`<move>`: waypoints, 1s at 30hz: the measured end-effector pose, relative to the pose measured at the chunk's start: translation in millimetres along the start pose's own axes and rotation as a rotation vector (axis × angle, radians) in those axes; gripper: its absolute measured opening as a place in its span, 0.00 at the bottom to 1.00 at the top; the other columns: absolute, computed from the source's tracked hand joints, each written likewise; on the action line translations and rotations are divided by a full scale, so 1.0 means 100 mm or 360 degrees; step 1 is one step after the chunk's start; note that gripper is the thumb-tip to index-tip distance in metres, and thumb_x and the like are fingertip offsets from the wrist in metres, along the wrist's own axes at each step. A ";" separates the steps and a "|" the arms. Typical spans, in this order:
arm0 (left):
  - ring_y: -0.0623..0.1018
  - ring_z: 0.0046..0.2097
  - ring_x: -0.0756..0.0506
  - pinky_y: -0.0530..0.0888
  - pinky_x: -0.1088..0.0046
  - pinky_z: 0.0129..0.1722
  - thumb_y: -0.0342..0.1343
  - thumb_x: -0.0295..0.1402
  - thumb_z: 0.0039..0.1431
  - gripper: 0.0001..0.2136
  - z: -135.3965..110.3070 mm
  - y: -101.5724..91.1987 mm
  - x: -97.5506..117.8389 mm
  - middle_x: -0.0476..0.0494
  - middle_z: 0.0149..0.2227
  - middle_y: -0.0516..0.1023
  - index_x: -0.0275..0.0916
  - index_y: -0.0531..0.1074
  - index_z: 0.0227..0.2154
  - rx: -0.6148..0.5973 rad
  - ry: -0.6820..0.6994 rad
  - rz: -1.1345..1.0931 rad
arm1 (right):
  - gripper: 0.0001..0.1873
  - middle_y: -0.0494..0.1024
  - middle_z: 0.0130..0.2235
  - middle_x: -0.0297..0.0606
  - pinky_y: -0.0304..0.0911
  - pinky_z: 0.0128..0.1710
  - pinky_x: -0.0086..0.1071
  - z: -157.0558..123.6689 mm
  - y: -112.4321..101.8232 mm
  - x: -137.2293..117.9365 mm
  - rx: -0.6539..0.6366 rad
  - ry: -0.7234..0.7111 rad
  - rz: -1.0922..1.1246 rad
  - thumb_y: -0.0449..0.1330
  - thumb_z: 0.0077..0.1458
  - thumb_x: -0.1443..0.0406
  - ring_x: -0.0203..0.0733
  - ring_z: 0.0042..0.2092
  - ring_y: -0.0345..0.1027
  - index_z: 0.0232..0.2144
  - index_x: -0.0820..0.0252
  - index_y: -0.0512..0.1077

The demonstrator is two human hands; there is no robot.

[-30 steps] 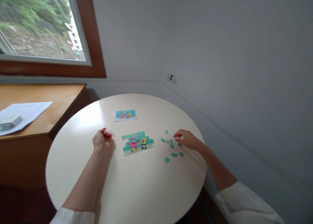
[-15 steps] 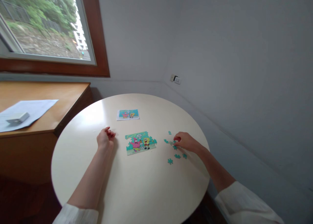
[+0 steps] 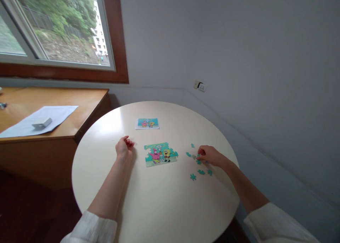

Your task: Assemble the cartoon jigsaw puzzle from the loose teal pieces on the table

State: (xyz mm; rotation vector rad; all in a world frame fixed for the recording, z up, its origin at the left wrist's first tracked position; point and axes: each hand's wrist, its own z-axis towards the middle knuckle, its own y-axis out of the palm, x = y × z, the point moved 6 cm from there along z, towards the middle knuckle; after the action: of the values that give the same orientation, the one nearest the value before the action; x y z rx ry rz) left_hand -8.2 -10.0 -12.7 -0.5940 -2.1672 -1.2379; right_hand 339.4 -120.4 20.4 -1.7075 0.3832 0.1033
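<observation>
A partly assembled jigsaw puzzle (image 3: 160, 154) with pink and yellow cartoon figures on teal lies flat on the round table. To its left, my left hand (image 3: 124, 147) rests on the tabletop, fingers loosely curled, thumb apart, nothing visible in it. My right hand (image 3: 209, 155) is to the right of the puzzle, over the loose pieces, thumb and fingertips pinched on a small teal puzzle piece (image 3: 198, 155). Around it lie several teal pieces, among them one piece (image 3: 193, 177) nearer me and another (image 3: 192, 145) farther off. Part of the group is hidden under the hand.
Beyond the puzzle lies a reference picture (image 3: 147, 123) with the same figures. The cream round table (image 3: 159, 204) stands near a wall with a socket (image 3: 202, 87). At left, a wooden desk (image 3: 87, 110) holds paper (image 3: 62, 112) and a small white box (image 3: 41, 123).
The view has turned slightly left, so everything sits farther right in the picture. My right hand's fingertips have drawn together at the loose pieces. My left hand stays beside the puzzle.
</observation>
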 end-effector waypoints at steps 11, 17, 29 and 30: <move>0.59 0.15 0.56 0.61 0.82 0.17 0.48 0.21 0.43 0.04 0.02 -0.01 -0.02 0.56 0.12 0.57 0.35 0.64 0.22 0.0005 0.0011 -0.0027 | 0.07 0.71 0.23 0.33 0.57 0.27 0.28 0.04 -0.08 0.00 0.0065 -0.0059 0.0203 0.62 0.38 0.67 0.36 0.27 0.64 0.21 0.59 0.66; 0.61 0.15 0.56 0.62 0.82 0.17 0.50 0.23 0.42 0.03 0.03 0.01 -0.02 0.57 0.12 0.59 0.35 0.65 0.22 -0.0056 0.0088 0.0093 | 0.08 0.73 0.25 0.33 0.61 0.30 0.29 0.23 -0.23 -0.44 0.0320 -0.0296 0.0763 0.62 0.38 0.63 0.36 0.29 0.66 0.25 0.59 0.69; 0.72 0.23 0.52 0.71 0.74 0.28 0.63 0.31 0.40 0.09 -0.19 0.29 -0.24 0.46 0.20 0.72 0.31 0.72 0.24 -0.0851 -0.0048 0.0748 | 0.18 0.77 0.23 0.38 0.67 0.28 0.33 0.51 0.47 -1.50 0.0449 -0.0287 0.2115 0.65 0.36 0.54 0.43 0.29 0.74 0.24 0.61 0.68; 0.73 0.23 0.52 0.71 0.73 0.30 0.64 0.31 0.40 0.10 -0.22 0.31 -0.27 0.45 0.21 0.73 0.31 0.72 0.24 -0.0909 -0.0079 0.0789 | 0.18 0.77 0.23 0.38 0.67 0.29 0.33 0.49 0.50 -1.50 0.0469 -0.0270 0.2160 0.65 0.36 0.54 0.43 0.30 0.74 0.23 0.61 0.68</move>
State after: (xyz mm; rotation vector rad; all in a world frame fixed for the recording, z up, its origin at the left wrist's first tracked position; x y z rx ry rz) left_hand 36.7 -17.0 -2.8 -1.3114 -1.5355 -1.5481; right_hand 189.8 -49.7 7.1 -0.8838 1.2927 1.1004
